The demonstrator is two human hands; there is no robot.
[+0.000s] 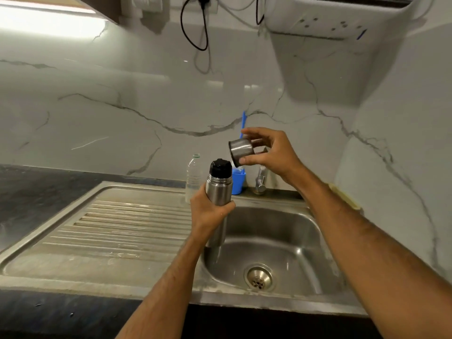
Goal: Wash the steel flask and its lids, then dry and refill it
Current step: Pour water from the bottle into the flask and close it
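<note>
My left hand [208, 211] grips the steel flask [218, 189] upright above the left edge of the sink basin [276, 243]. A black inner stopper [220, 168] sits in the flask's neck. My right hand [269, 150] holds the steel outer cup lid [241, 149] between thumb and fingers, up and to the right of the flask top and apart from it. The lid is tilted on its side.
The ribbed steel drainboard [117, 231] lies left of the basin, with dark countertop [36, 192] beyond. A clear plastic bottle [194, 176], a blue holder [238, 182] and the tap [260, 179] stand behind the sink. A drain strainer [259, 277] sits in the basin.
</note>
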